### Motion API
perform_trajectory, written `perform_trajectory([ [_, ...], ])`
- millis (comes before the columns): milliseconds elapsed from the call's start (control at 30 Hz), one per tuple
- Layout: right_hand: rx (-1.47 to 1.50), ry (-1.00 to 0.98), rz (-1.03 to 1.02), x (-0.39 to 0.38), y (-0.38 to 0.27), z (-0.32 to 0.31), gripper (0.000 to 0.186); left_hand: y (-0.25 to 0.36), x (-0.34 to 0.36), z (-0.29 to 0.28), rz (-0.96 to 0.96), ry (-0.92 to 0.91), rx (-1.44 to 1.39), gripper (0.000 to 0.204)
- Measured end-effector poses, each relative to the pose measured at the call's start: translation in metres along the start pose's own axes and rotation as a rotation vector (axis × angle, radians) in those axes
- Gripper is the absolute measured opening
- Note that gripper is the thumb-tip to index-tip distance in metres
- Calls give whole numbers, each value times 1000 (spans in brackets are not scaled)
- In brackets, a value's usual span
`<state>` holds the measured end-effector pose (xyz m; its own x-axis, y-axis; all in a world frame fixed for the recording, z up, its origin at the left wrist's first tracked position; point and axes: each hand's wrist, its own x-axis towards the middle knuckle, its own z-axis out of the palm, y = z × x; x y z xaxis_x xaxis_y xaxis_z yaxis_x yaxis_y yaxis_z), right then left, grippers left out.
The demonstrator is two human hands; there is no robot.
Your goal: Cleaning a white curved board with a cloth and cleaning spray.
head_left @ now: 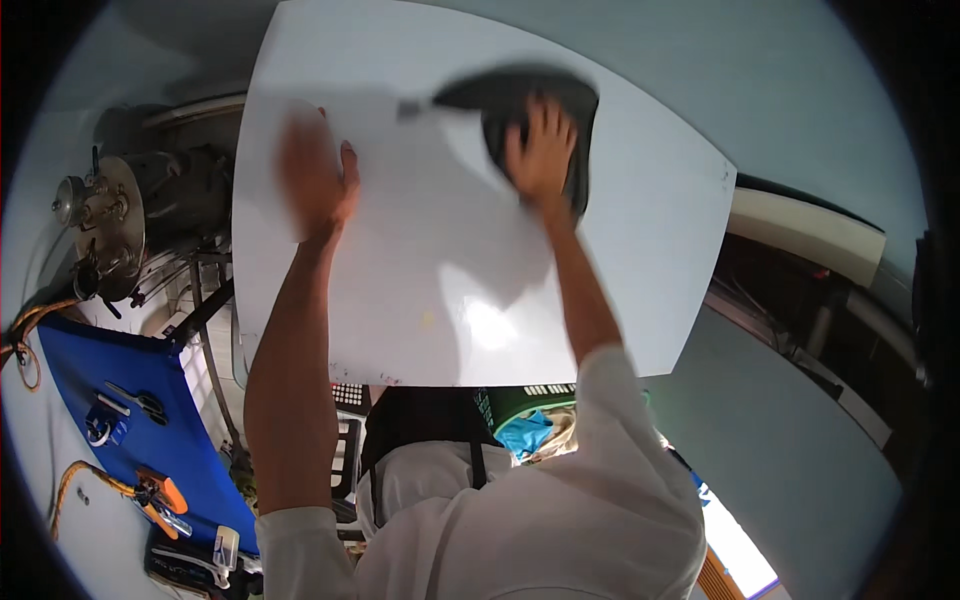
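A dark grey, flat piece that looks like fabric (583, 140) lies on the white tabletop (400, 300), toward the far side and right of the middle. Its left part tapers to a point, and a small grey tab (409, 109) sits just off that end. Motion blurs its outline, so its exact kind does not show. Flat on top of it rests my right hand (541, 150), fingers spread. My left hand (312, 175) is over the left part of the tabletop, apart from the piece. It is smeared by motion, but the thumb stands away and nothing shows in it.
Left of the table is a metal machine (120, 225) with a round plate. Below it, a blue surface (75, 370) bears scissors (150, 407) and an orange-handled tool (160, 490). A green basket (510, 402) with cloths stands under the near edge. A grey panel (770, 420) is at right.
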<state>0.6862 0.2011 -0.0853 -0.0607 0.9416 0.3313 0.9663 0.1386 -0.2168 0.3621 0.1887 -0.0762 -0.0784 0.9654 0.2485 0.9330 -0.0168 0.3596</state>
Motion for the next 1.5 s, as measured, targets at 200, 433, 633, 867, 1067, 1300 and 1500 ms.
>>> perform_trajectory([
  [200, 48, -64, -7, -10, -65, -17, 56, -1, 0, -2, -10, -29, -6, 57],
  [433, 278, -941, -72, -242, -179, -97, 74, 1, 0, -1, -30, -15, -17, 57],
  [633, 161, 15, -86, 76, -40, 21, 48, -2, -2, 0, -8, -31, -34, 60],
  [867, 47, -407, -6, -147, -178, -43, 62, -4, -1, -2, 27, -14, -44, 63],
  [1067, 363, -774, -228, -223, -101, -91, 52, 1, -2, -5, 11, -52, -43, 63],
  [1300, -411, 176, 551, -66, 223, -69, 53, 2, 2, -7, 24, -74, -13, 68],
  [1500, -368, 156, 480, 54, 156, 21, 60, 5, -1, -11, -44, -129, -20, 69],
])
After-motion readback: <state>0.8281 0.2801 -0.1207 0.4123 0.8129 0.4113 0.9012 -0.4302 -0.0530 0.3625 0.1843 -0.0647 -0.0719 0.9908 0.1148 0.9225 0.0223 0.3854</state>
